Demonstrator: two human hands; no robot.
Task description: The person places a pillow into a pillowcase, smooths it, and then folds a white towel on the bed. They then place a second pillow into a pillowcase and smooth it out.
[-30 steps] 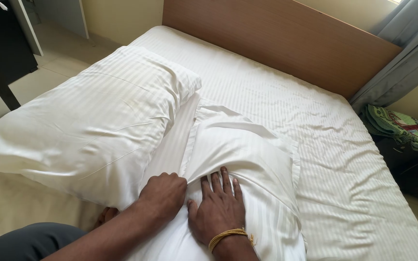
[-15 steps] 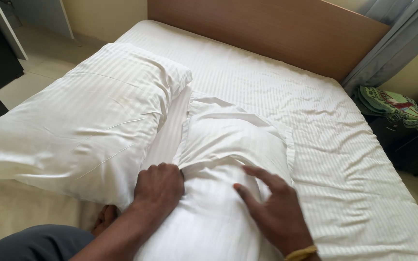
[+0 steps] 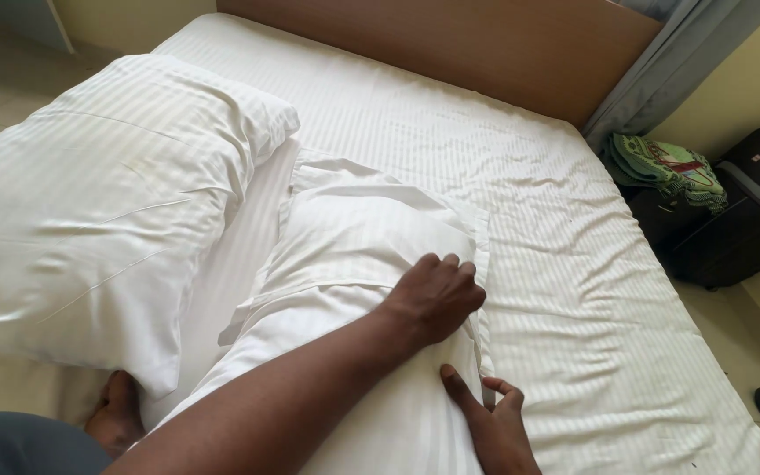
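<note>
The left hand (image 3: 433,297) reaches across from the lower left, its fingers curled down and pressing into the right side of a white striped fabric pillow in its case (image 3: 358,264) that lies lengthwise in the middle of the bed covered with a white striped sheet (image 3: 573,290). The right hand (image 3: 494,422) sits low at the pillow's right edge, fingers spread a little, thumb and forefinger touching the case's seam; whether it actually pinches the cloth cannot be told. Just to the left lies a second, larger plump white striped pillow (image 3: 107,202), touching the first along its side. A plain brown wooden headboard (image 3: 450,44) runs along the top of the bed. Right of the bed stand a dark suitcase (image 3: 741,215) with folded green patterned cloth (image 3: 661,167) beside it.
</note>
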